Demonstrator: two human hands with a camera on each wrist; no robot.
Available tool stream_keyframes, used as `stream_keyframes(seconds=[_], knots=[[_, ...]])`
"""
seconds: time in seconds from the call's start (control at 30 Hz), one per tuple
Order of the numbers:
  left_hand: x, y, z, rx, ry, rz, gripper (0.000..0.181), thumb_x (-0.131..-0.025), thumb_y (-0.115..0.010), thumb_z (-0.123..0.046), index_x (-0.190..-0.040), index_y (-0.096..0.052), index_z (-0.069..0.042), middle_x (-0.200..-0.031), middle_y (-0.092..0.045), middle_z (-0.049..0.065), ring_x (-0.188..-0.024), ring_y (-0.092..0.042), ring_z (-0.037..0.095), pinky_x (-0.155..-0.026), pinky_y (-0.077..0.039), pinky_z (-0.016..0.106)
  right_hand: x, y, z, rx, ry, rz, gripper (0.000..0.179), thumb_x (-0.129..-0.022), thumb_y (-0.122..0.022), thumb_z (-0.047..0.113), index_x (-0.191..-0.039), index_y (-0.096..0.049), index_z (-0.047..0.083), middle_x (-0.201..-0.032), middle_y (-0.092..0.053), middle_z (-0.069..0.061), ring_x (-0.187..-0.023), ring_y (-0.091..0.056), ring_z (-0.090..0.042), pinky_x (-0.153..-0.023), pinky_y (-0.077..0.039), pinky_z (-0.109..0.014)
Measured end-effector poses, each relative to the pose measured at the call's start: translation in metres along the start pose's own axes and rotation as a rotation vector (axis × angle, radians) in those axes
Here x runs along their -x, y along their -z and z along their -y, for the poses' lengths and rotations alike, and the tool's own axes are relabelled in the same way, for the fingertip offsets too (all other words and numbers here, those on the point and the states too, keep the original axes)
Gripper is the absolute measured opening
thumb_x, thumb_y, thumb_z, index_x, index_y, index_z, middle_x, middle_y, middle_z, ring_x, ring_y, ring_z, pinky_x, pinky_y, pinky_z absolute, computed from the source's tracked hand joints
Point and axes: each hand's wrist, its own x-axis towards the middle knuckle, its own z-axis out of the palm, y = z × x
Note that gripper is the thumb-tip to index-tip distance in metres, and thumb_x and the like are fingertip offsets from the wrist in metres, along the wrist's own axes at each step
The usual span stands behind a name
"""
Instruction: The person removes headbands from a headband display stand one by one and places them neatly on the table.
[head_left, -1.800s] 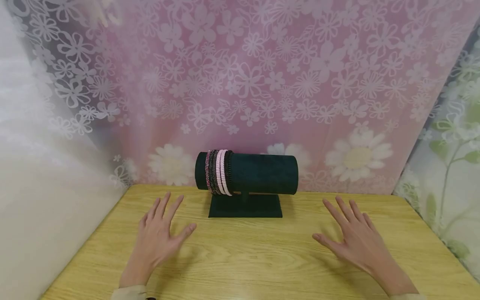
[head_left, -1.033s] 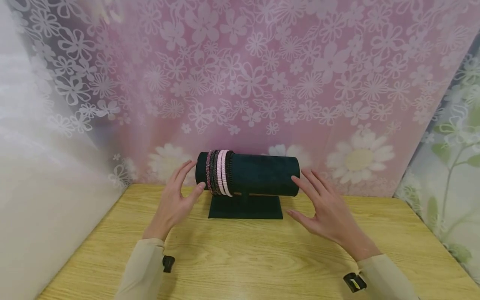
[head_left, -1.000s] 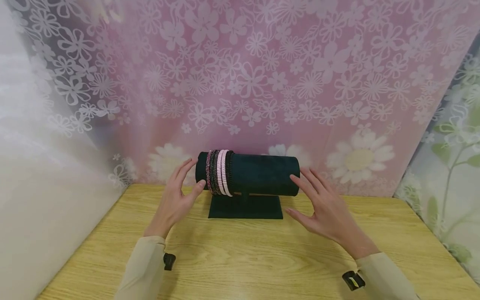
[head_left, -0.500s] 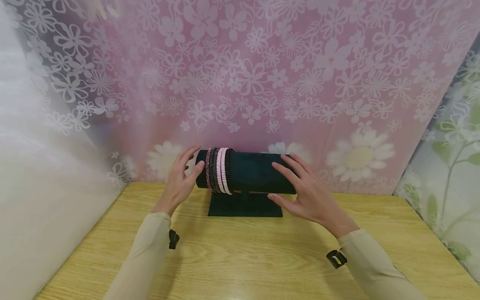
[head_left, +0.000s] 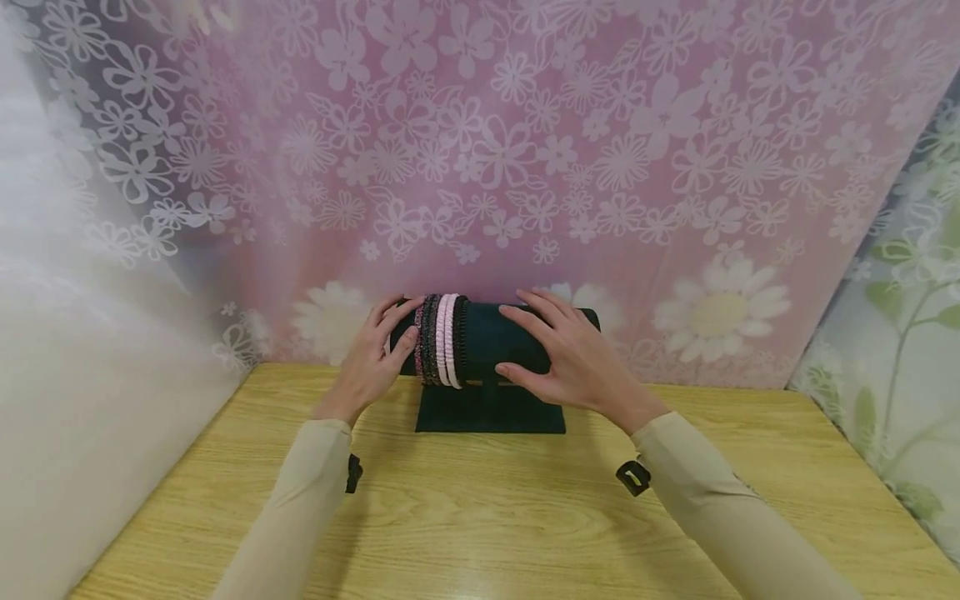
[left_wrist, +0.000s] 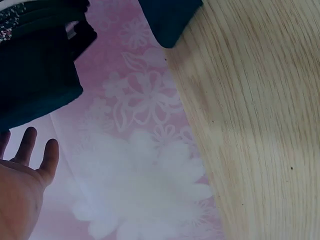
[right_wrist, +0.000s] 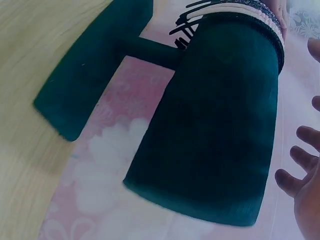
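Observation:
A dark green velvety roll stand [head_left: 480, 333] lies crosswise at the back of the table. Several headbands circle its left part: a pink-speckled one [head_left: 420, 354], dark glittery ones [head_left: 430, 346], pink ribbed ones [head_left: 447, 342] and a black toothed one [head_left: 461, 346]. My left hand [head_left: 371, 358] curves around the roll's left end, index fingertip and thumb at the speckled headband. My right hand [head_left: 581, 358] is spread over the roll's right half, fingertips pointing toward the black headband. In the right wrist view, several fingers [right_wrist: 295, 185] lie behind the roll, and the headbands' open ends [right_wrist: 185, 30] show beneath.
The stand's flat base [head_left: 491, 412] rests on the wood-grain table [head_left: 465, 500]. A pink floral curtain [head_left: 480, 167] hangs right behind it. Pale sheets [head_left: 112, 375] close off the sides. Each sleeve has a black wrist device [head_left: 633, 477] strapped nearby.
Both hands have come forward from above the table to the roll. The left has moved right onto its left end; the right has slid leftward along it. The headbands look nearly unmoved.

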Motion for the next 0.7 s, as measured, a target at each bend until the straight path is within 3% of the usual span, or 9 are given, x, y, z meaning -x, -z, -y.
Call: stream_keyframes(seconds=[0.17, 0.37, 0.7], knots=[[0.0, -0.004, 0.002, 0.044, 0.024, -0.009, 0.048, -0.106, -0.051, -0.043, -0.154, -0.044, -0.04, -0.166, -0.03, 0.009, -0.15, -0.035, 0.034, -0.112, -0.034, 0.066, -0.022, -0.008, 0.002, -0.031, -0.022, 0.065, 0.075, -0.091, -0.071, 0.052, -0.154, -0.047, 0.02, -0.158, -0.046, -0.014, -0.147, -0.041, -0.037, -0.116, -0.036, -0.062], [-0.001, -0.01, 0.01, 0.205, 0.094, -0.063, 0.049, -0.108, -0.046, -0.04, -0.155, -0.044, -0.026, -0.158, -0.039, 0.01, -0.143, -0.043, 0.032, -0.109, -0.042, 0.06, -0.045, -0.021, 0.001, -0.075, -0.038, 0.119, 0.074, -0.092, -0.069, 0.053, -0.154, -0.047, 0.018, -0.155, -0.049, -0.017, -0.14, -0.049, -0.037, -0.113, -0.041, -0.058], [-0.007, -0.025, 0.016, 0.296, 0.133, -0.153, 0.049, -0.109, -0.042, -0.043, -0.154, -0.043, -0.024, -0.159, -0.044, 0.002, -0.141, -0.047, 0.029, -0.115, -0.037, 0.058, -0.06, -0.035, 0.0, -0.039, -0.136, 0.246, 0.079, -0.092, -0.063, 0.063, -0.158, -0.04, 0.025, -0.155, -0.05, -0.01, -0.136, -0.054, -0.037, -0.11, -0.041, -0.062]])
